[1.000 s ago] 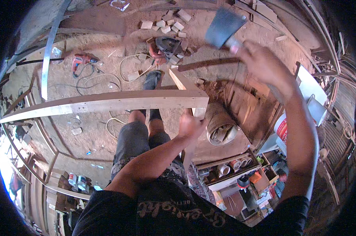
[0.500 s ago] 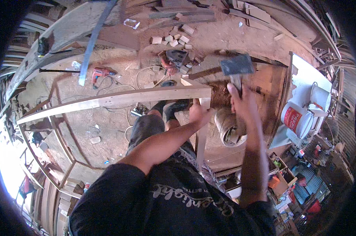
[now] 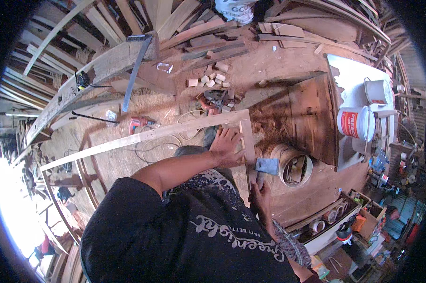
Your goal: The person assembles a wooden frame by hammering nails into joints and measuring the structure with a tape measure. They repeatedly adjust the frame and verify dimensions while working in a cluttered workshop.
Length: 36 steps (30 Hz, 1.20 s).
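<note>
A pale wooden frame (image 3: 142,137) stretches from the left to a corner in front of my body, where a shorter piece (image 3: 247,144) joins it. Inside that corner lies my left hand (image 3: 226,148), its fingers spread and resting against the wood. My right hand (image 3: 261,195) is low beside the short piece, closed around the handle of a mallet. The dark, blocky mallet head (image 3: 267,166) sits just right of the short piece, close to it. Part of the handle is hidden by my fingers.
Right of the mallet stands a round bucket (image 3: 295,170) with scraps inside. White buckets (image 3: 356,123) stand on a white-topped table (image 3: 338,70). Beyond the frame lie a red drill (image 3: 140,125), a circular saw (image 3: 215,101), cables and small wood blocks (image 3: 213,78).
My right hand has brought the mallet down from its raised position to beside the short piece. My left hand has loosened from the corner and spread its fingers. The view has shifted.
</note>
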Each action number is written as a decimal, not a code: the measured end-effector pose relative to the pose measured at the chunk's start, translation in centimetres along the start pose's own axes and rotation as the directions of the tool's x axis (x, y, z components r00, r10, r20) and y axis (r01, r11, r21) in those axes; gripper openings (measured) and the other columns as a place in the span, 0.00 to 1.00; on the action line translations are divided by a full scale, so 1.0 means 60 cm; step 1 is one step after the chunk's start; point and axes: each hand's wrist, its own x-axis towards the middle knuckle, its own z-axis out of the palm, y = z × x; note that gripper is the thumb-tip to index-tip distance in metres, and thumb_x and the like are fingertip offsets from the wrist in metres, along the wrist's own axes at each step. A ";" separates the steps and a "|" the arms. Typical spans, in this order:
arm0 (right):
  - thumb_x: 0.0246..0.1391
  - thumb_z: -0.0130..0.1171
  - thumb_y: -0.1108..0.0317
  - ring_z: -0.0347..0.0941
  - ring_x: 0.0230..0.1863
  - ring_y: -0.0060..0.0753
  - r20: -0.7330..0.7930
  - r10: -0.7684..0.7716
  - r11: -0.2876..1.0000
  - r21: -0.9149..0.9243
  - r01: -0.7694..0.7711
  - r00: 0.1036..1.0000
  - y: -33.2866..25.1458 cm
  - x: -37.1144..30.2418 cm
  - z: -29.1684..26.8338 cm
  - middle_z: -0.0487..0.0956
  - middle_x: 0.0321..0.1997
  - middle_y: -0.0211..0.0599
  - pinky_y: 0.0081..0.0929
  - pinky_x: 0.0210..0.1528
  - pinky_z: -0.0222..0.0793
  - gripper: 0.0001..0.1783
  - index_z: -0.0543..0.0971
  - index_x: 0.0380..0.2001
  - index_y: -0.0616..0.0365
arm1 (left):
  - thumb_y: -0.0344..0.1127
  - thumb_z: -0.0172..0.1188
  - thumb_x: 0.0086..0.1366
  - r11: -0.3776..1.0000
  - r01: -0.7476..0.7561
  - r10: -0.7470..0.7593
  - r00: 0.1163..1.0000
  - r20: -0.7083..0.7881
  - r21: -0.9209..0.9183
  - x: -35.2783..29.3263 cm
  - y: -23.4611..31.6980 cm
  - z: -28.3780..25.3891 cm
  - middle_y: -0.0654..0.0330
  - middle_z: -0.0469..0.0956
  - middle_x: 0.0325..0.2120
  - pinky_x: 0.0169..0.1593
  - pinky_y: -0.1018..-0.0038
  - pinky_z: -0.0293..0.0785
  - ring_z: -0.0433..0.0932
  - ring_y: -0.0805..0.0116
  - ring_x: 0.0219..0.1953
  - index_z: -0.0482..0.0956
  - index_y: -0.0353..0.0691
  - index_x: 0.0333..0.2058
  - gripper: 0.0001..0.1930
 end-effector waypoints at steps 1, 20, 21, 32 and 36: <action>0.63 0.64 0.57 0.70 0.16 0.26 0.017 -0.011 1.000 0.018 0.011 1.000 0.022 -0.009 -0.003 0.73 0.25 0.33 0.27 0.17 0.67 0.19 0.71 0.40 0.60 | 0.68 0.58 0.59 0.992 -0.046 0.058 0.993 -0.101 0.114 0.002 -0.011 0.012 0.43 0.62 0.64 0.69 0.44 0.52 0.58 0.43 0.68 0.63 0.45 0.68 0.45; 0.58 0.65 0.46 0.80 0.44 0.51 -0.024 -0.140 0.962 -0.240 0.130 0.990 0.293 -0.169 0.007 0.82 0.40 0.56 0.44 0.47 0.73 0.30 0.76 0.44 0.67 | 0.77 0.51 0.60 0.969 -0.092 0.118 0.988 -0.101 0.229 0.067 -0.043 -0.007 0.46 0.53 0.72 0.72 0.36 0.39 0.47 0.37 0.73 0.66 0.67 0.68 0.41; 0.59 0.67 0.50 0.75 0.26 0.28 -0.082 -0.237 0.933 -0.297 0.204 0.968 0.338 -0.159 0.006 0.79 0.27 0.35 0.30 0.30 0.70 0.24 0.75 0.39 0.62 | 0.77 0.52 0.60 0.966 -0.130 0.153 0.984 -0.089 0.223 0.084 -0.041 0.003 0.46 0.53 0.72 0.72 0.36 0.39 0.47 0.37 0.73 0.67 0.65 0.67 0.41; 0.56 0.69 0.51 0.75 0.26 0.32 -0.086 -0.112 0.977 -0.190 0.094 0.990 0.394 -0.195 0.084 0.79 0.29 0.40 0.32 0.30 0.72 0.26 0.76 0.42 0.65 | 0.43 0.68 0.63 0.947 -0.121 -0.032 0.885 -0.464 -0.298 -0.274 -0.188 -0.001 0.54 0.79 0.37 0.49 0.62 0.77 0.81 0.56 0.42 0.76 0.38 0.39 0.16; 0.53 0.72 0.51 0.75 0.22 0.31 -0.081 -0.005 0.999 -0.037 0.002 0.997 0.355 -0.225 0.150 0.81 0.31 0.42 0.31 0.24 0.71 0.29 0.76 0.43 0.66 | 0.42 0.65 0.68 0.608 -0.099 -0.496 0.727 -0.474 -0.788 -0.359 -0.308 -0.060 0.58 0.79 0.34 0.41 0.69 0.80 0.82 0.65 0.35 0.74 0.39 0.41 0.14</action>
